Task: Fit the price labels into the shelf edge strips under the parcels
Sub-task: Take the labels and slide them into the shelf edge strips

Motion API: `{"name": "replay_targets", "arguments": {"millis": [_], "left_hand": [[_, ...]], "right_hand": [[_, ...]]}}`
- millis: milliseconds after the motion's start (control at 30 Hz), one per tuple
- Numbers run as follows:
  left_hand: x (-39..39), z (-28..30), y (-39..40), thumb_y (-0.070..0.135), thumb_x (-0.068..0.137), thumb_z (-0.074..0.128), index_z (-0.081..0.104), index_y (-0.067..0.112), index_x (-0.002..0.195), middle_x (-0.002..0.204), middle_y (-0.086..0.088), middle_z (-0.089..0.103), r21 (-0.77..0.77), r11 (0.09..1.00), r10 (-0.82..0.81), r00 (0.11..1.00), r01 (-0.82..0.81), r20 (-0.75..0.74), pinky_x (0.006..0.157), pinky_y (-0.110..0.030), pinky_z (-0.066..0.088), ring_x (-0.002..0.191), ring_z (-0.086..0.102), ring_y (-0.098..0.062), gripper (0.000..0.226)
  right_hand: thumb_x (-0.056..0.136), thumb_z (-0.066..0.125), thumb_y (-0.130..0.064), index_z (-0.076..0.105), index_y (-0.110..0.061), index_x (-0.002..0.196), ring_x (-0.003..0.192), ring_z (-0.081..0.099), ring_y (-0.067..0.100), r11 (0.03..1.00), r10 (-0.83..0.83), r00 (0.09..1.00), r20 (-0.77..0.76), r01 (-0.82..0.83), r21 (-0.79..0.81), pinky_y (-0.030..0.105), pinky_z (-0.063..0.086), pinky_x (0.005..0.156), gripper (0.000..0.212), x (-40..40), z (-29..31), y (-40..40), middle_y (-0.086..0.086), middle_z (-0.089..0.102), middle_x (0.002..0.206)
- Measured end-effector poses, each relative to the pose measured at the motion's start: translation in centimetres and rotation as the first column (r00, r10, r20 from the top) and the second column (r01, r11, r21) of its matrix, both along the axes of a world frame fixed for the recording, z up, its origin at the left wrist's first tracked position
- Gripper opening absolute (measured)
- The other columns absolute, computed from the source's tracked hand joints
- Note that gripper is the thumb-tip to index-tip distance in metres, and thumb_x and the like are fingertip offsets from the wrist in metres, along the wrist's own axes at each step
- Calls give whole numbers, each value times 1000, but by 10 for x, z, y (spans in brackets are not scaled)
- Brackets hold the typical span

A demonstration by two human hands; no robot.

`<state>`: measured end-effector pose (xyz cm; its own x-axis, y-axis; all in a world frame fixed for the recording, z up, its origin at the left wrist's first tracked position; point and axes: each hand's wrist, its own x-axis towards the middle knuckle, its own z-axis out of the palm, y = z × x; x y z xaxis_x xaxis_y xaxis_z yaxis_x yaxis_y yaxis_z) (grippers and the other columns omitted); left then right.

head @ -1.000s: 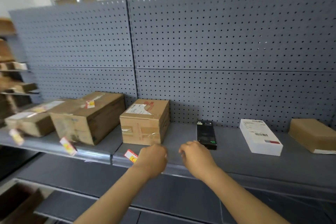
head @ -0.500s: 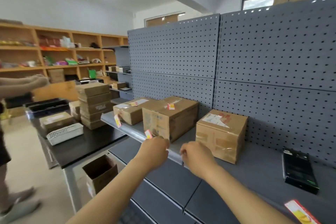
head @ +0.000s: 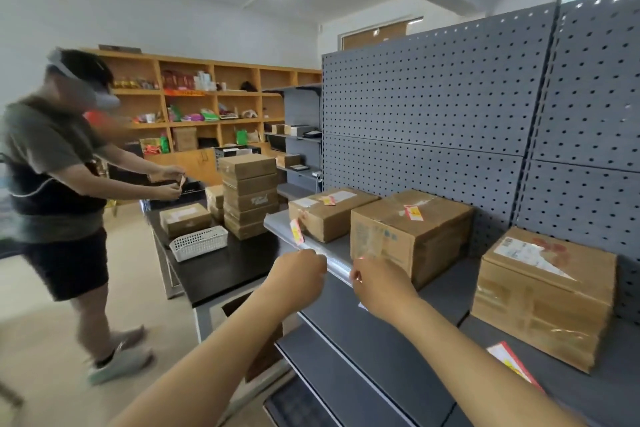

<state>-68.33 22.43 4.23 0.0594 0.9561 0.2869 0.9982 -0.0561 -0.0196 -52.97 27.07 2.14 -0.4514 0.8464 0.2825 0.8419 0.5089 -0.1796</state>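
**A:** Two hands on the strip, so which one's doing the work here? Your left hand (head: 300, 271) and right hand (head: 380, 282) both sit at the shelf edge strip (head: 332, 259), right under the middle parcel (head: 408, 232).

**B:** Looks to me like the label is between them. There's a sliver of red at your right fingertips (head: 360, 258), so that grip seems pinched narrow on a label, but most of it is hidden, can't say for sure. Left grip is curled against the strip; can't tell if it's holding anything.

**A:** And the axis?

**B:** The strip runs from your right grip past your left and away toward the far parcel (head: 329, 211), where a fitted label (head: 296, 231) already hangs. So I'd slide along that line, not push straight in. Your right hand is nearer the parcel, left is nearer the fitted label.
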Motion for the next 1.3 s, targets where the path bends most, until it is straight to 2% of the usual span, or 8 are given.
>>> {"name": "replay_targets", "arguments": {"millis": [100, 300, 633, 800, 900, 1067, 1200, 1300], "left_hand": [[-8, 0, 20, 20, 92, 46, 61, 17, 110, 110, -4, 63, 10, 1000, 3, 1000, -3, 1, 77, -34, 52, 92, 62, -24, 23], [-10, 15, 73, 21, 93, 50, 62, 18, 109, 108, -3, 66, 59, 998, -31, 998, 28, 51, 75, -30, 52, 91, 63, -20, 21], [1, 36, 170, 25, 91, 48, 64, 22, 107, 114, -4, 65, 94, 991, -96, 995, 92, 38, 80, -36, 54, 99, 61, -26, 24], [-1, 36, 213, 24, 95, 43, 58, 21, 118, 120, -3, 59, 77, 984, -168, 983, 162, 70, 79, -33, 50, 103, 60, -26, 27], [-5, 34, 240, 25, 93, 44, 61, 20, 111, 112, -2, 63, 78, 965, -257, 958, 248, 128, 77, -33, 51, 96, 61, -24, 25], [-10, 30, 274, 23, 92, 44, 63, 21, 105, 105, 0, 65, 116, 919, -392, 909, 378, 142, 72, -28, 44, 91, 62, -22, 23], [-12, 28, 288, 22, 89, 45, 64, 20, 104, 107, -2, 64, 155, 851, -523, 833, 501, 182, 77, -36, 51, 92, 61, -23, 24], [-11, 23, 289, 22, 89, 47, 65, 20, 103, 104, -1, 64, 187, 795, -605, 777, 577, 175, 75, -32, 49, 92, 61, -22, 22]], "right_hand": [[94, 48, -19, 66, -17, 108, 91, 62, 29, 1000, -9, 1000, -3, 9, -6, 38, 55, 79, 22, -9, 6, 20, 12, 66, 105], [90, 49, -15, 64, -21, 84, 77, 58, 21, 999, -3, 998, -62, 5, 35, 31, 48, 63, 17, -9, 27, 66, 6, 65, 91], [88, 51, -8, 68, -14, 91, 91, 59, 22, 979, -163, 982, -95, 173, 112, 36, 54, 78, 19, 10, 48, 156, 7, 63, 103], [94, 49, -20, 59, -15, 113, 111, 51, 25, 919, -354, 932, -80, 362, 157, 35, 46, 89, 22, 22, 40, 185, 6, 58, 118], [96, 45, -33, 59, -13, 117, 113, 51, 29, 883, -460, 886, -67, 464, 72, 38, 45, 93, 31, 24, 36, 198, 10, 60, 118], [99, 39, -40, 65, -10, 96, 79, 59, 23, 854, -520, 847, -109, 519, -42, 30, 43, 65, 39, 13, 27, 193, 6, 62, 88], [99, 39, -40, 61, -10, 100, 88, 53, 21, 864, -497, 855, -148, 504, 7, 33, 44, 73, 38, -3, 27, 172, 6, 55, 103], [98, 41, -42, 59, -8, 111, 103, 50, 23, 868, -490, 870, -56, 493, 53, 31, 39, 75, 40, -11, 24, 154, 4, 47, 115]]}}
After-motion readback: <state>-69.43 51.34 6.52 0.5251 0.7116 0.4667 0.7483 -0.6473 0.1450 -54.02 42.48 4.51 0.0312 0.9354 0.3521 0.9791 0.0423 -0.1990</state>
